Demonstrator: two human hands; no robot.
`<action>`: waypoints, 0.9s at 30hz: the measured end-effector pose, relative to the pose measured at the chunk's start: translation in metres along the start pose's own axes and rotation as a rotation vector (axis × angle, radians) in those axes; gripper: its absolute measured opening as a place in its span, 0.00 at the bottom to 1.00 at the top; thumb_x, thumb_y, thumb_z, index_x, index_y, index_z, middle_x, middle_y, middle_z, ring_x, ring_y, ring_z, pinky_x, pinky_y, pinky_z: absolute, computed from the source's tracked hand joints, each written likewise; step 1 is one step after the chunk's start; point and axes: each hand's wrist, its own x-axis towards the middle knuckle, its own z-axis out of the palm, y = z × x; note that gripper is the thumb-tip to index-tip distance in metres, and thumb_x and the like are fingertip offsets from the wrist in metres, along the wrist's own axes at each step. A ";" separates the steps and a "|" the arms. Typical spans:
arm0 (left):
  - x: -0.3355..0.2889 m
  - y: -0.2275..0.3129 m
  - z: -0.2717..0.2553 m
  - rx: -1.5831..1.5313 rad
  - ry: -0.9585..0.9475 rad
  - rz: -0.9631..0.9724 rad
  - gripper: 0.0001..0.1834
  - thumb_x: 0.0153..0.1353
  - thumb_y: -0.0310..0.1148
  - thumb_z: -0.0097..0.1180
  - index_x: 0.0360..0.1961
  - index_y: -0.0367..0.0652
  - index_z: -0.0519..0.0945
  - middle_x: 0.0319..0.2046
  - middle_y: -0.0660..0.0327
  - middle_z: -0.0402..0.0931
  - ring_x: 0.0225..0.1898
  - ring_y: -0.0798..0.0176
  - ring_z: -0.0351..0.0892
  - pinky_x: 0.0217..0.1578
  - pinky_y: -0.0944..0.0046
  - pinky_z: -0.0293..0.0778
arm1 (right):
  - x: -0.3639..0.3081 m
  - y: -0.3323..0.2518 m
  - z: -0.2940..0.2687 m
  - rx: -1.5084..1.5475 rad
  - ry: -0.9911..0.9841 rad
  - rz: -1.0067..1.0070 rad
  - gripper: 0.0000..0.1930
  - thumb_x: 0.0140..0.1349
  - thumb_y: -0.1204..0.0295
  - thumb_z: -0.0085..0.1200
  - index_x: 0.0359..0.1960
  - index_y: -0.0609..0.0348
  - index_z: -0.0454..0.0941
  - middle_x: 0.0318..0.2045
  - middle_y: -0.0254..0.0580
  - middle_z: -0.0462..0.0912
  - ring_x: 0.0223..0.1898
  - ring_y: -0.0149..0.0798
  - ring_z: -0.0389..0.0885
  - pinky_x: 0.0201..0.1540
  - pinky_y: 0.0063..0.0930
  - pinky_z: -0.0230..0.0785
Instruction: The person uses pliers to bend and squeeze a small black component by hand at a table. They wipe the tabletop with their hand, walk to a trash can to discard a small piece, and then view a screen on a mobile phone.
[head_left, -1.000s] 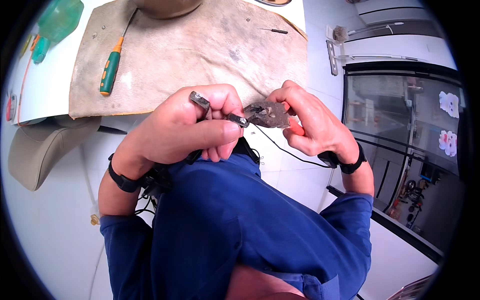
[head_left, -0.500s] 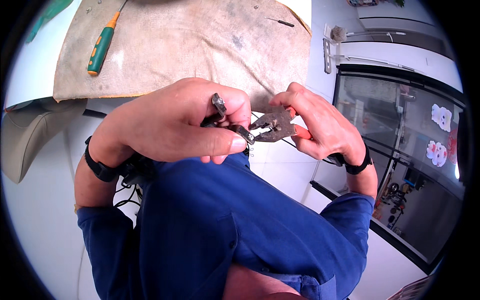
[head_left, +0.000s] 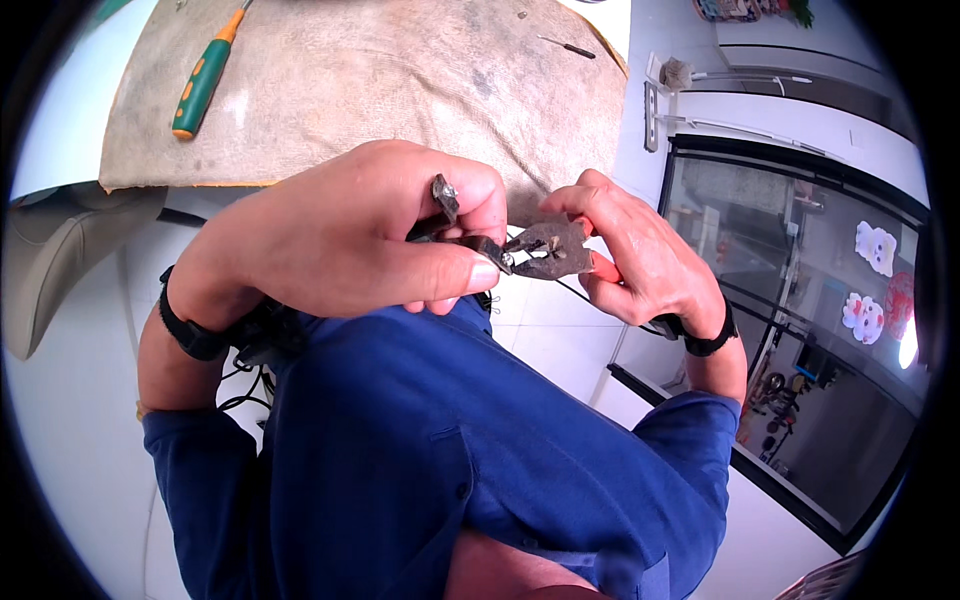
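Observation:
My left hand [head_left: 345,235] is closed around a dark metal piece [head_left: 484,247], with the thumb pressed along it. One bent end of it, shiny at the tip, sticks up above the curled fingers; the other reaches past the thumb tip. Most of its middle is hidden by the hand, so I cannot tell its exact kind. My right hand [head_left: 640,255] grips a pair of worn pliers [head_left: 562,250] by its orange-red handles. The jaws are parted and point left, with their tips right at the metal piece's end beside my left thumb.
A stained beige cloth [head_left: 380,90] covers the white table ahead. On it lie a green-and-orange-handled screwdriver [head_left: 204,90] at left and a small thin dark-handled tool [head_left: 578,51] at right. A beige seat [head_left: 75,260] stands left; a black-framed glass door [head_left: 760,220] is to the right.
The view has shifted a little. The metal piece has turned slightly in my left hand, and the plier tips are slightly closer to its end. Both hands keep their hold.

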 end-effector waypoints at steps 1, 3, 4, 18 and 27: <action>0.000 0.000 0.000 -0.010 0.009 -0.008 0.07 0.64 0.29 0.61 0.37 0.38 0.77 0.23 0.64 0.80 0.25 0.71 0.81 0.27 0.69 0.73 | 0.000 -0.001 0.000 -0.001 -0.001 0.000 0.27 0.52 0.79 0.56 0.57 0.60 0.70 0.39 0.47 0.75 0.42 0.50 0.80 0.45 0.42 0.73; 0.001 -0.001 -0.001 -0.021 0.018 -0.015 0.07 0.64 0.29 0.62 0.37 0.38 0.77 0.23 0.64 0.80 0.25 0.71 0.81 0.27 0.69 0.73 | 0.000 -0.001 -0.001 -0.004 -0.015 0.010 0.27 0.52 0.79 0.55 0.57 0.61 0.70 0.39 0.49 0.76 0.42 0.51 0.80 0.45 0.43 0.74; 0.000 -0.002 -0.001 0.009 0.017 0.013 0.07 0.63 0.29 0.62 0.37 0.38 0.77 0.24 0.64 0.80 0.25 0.71 0.81 0.27 0.69 0.73 | 0.000 -0.001 -0.001 -0.005 -0.016 0.008 0.27 0.52 0.79 0.55 0.57 0.61 0.70 0.39 0.49 0.76 0.42 0.51 0.80 0.45 0.43 0.74; 0.005 -0.003 -0.005 0.131 0.028 0.044 0.06 0.62 0.26 0.63 0.36 0.37 0.78 0.24 0.62 0.81 0.25 0.71 0.82 0.28 0.69 0.73 | 0.001 0.000 0.001 -0.006 -0.046 0.046 0.29 0.49 0.80 0.54 0.58 0.62 0.69 0.40 0.52 0.77 0.43 0.56 0.80 0.46 0.46 0.74; 0.007 -0.011 -0.004 0.187 0.003 0.127 0.05 0.62 0.26 0.63 0.35 0.37 0.79 0.21 0.62 0.81 0.23 0.69 0.81 0.26 0.67 0.72 | 0.005 -0.016 0.001 -0.062 -0.177 0.229 0.21 0.50 0.81 0.56 0.47 0.64 0.66 0.40 0.55 0.79 0.43 0.61 0.81 0.44 0.48 0.74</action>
